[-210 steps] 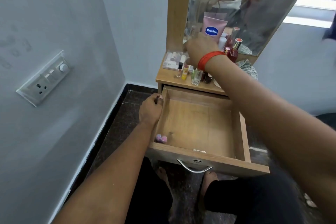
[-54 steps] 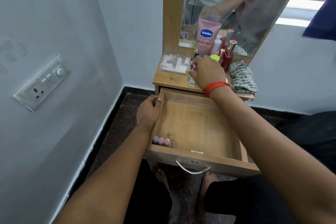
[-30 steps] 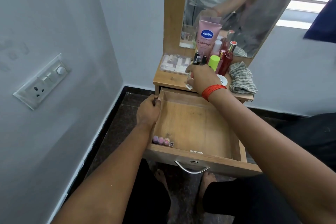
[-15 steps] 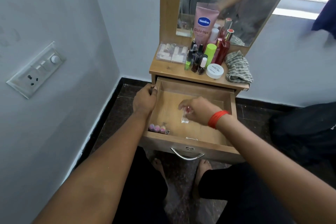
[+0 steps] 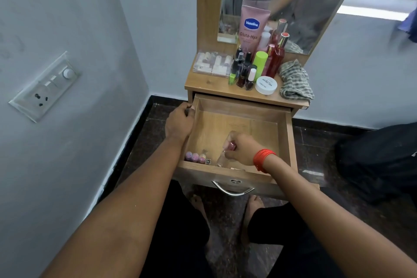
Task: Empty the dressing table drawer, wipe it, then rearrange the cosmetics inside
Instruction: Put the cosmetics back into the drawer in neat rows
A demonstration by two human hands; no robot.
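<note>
**Right hand low in the drawer, bottle at the front edge**

While the left hand (image 5: 179,123) hooks its curled grip over the left wall of the open drawer (image 5: 290,142), near the back corner, the right hand (image 5: 240,148) is down inside, close to the front wall. Its grip is pinched shut on a small clear bottle (image 5: 222,159) with a pinkish cap, tilted, its base at or just above the drawer floor; I can't tell if it touches. Just to the left, tucked into the front-left corner, sits a row of little pink and purple bottles (image 5: 195,157), with a tiny dark item beside them. A red band (image 5: 261,159) wraps the right wrist, right over the front edge. Plenty of bare wood lies open behind the hand, all the way to the back wall and the right side. Up on the surface (image 5: 203,84), things are crowded: a clear case (image 5: 213,63) on the left, a cluster of nail polish bottles (image 5: 242,72), a green-capped bottle (image 5: 259,62), red bottles (image 5: 275,58), a pink Vaseline tube (image 5: 251,27) against the mirror, a white jar (image 5: 266,84) near the front edge, and a checked cloth (image 5: 294,80) at the right edge.
</note>
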